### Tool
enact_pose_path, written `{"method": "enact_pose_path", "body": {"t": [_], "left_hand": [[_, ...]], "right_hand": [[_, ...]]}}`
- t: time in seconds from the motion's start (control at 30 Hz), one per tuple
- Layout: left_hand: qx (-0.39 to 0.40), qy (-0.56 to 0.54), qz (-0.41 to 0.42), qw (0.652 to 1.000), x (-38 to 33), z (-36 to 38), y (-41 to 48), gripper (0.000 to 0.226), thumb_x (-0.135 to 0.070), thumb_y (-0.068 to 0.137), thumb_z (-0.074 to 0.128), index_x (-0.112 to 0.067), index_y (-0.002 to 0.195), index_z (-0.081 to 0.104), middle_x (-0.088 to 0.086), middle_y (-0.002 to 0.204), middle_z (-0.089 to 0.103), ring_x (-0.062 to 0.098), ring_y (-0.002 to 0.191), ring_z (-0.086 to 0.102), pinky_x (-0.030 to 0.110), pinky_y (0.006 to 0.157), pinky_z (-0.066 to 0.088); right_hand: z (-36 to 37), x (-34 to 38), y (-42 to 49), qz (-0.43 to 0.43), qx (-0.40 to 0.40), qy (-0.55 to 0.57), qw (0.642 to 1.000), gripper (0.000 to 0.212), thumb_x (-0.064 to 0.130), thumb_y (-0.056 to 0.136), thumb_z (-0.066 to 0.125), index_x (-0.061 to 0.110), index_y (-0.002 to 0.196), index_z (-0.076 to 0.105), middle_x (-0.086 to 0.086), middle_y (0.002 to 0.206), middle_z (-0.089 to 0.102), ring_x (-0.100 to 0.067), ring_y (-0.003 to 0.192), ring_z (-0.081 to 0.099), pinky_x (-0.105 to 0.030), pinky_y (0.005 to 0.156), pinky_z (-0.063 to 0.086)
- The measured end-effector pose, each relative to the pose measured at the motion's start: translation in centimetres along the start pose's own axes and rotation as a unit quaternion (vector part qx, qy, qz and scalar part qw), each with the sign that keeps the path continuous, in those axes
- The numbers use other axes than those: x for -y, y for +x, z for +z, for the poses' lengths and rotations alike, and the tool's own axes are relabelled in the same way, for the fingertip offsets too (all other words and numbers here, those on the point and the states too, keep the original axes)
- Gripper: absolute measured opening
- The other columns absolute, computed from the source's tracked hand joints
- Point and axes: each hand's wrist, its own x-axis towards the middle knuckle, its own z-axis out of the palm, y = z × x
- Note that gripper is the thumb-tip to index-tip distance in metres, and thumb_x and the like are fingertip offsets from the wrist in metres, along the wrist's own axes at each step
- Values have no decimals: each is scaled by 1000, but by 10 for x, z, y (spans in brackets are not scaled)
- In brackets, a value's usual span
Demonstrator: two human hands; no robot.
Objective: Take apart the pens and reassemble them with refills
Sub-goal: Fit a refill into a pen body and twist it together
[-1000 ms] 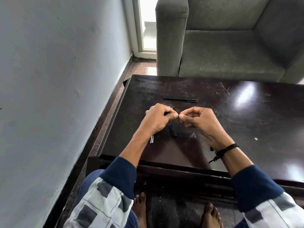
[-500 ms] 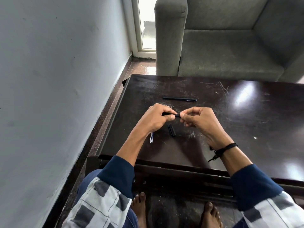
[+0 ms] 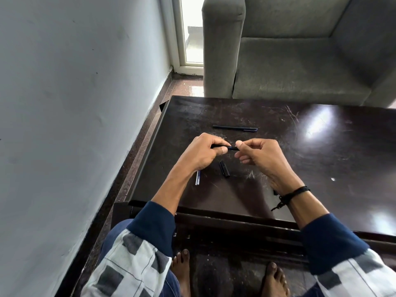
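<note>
- Left hand (image 3: 203, 154): the fingers are curled round one end of the held pen (image 3: 232, 148), with the thumb pressed on top.
- Right hand (image 3: 259, 156): the pen's other end is pinched between thumb and forefinger; the remaining fingers are loosely curled below and hold nothing.
- Held pen: it is kept level above the table (image 3: 321, 172), bridging the two hands, so only a short dark section is shown between them.
- Handling of the pen: it is judged to be light, slim, rigid plastic with a smooth surface that may slip. It is best gripped close on either side of the joint and twisted or pulled straight, without bending.
- Refills (image 3: 198, 177): what appear to be two thin tubes lie on the table beside the left wrist. They are judged flexible and easily kinked, so they are best held near the tip when inserted.
- Short dark piece (image 3: 224, 168): probably a cap, it lies on the table below the hands.
- Second pen (image 3: 234, 127): it lies whole, farther away on the table.
</note>
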Motion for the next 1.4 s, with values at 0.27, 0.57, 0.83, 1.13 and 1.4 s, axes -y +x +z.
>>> {"method": "enact_pose_path", "body": {"t": [0.27,0.57,0.83,1.13,1.4], "left_hand": [[1,0,-10,1000,1,2,0,21,-18,94,70,-19,113,78,-11,95,70,1,93,61,9,78,38],[-14,-9,-14,1000,0,5,-1,20,-18,93,71,-19,112,78,-5,102,76,4,98,64,11,80,41],[-29,-19,-14,999,1,5,0,21,-20,93,72,-20,112,78,-6,105,76,2,98,64,9,79,40],[-22,-39,-17,999,3,6,1,20,-19,92,73,-21,110,79,-10,95,74,2,94,65,17,82,43],[-20,-54,-19,998,6,8,2,19,-18,92,73,-21,110,79,-7,99,76,5,97,67,24,90,48]], "right_hand": [[-1,1,-1,-18,2,-20,1000,6,9,85,79,6,88,75,-6,74,73,-18,72,63,-33,74,53],[1,2,-1,4,-5,4,1000,11,8,92,71,3,83,72,-7,67,72,-13,61,62,-19,60,54],[-2,4,-1,14,-7,6,1000,27,28,93,71,1,86,74,-14,80,77,-14,67,68,-23,68,58],[-5,4,-1,-22,12,-14,1000,6,12,86,78,6,86,75,-15,79,74,-16,69,66,-27,70,57],[-5,4,0,-23,2,-35,999,13,12,92,72,2,85,73,-12,71,73,-15,60,65,-22,60,54]]}}
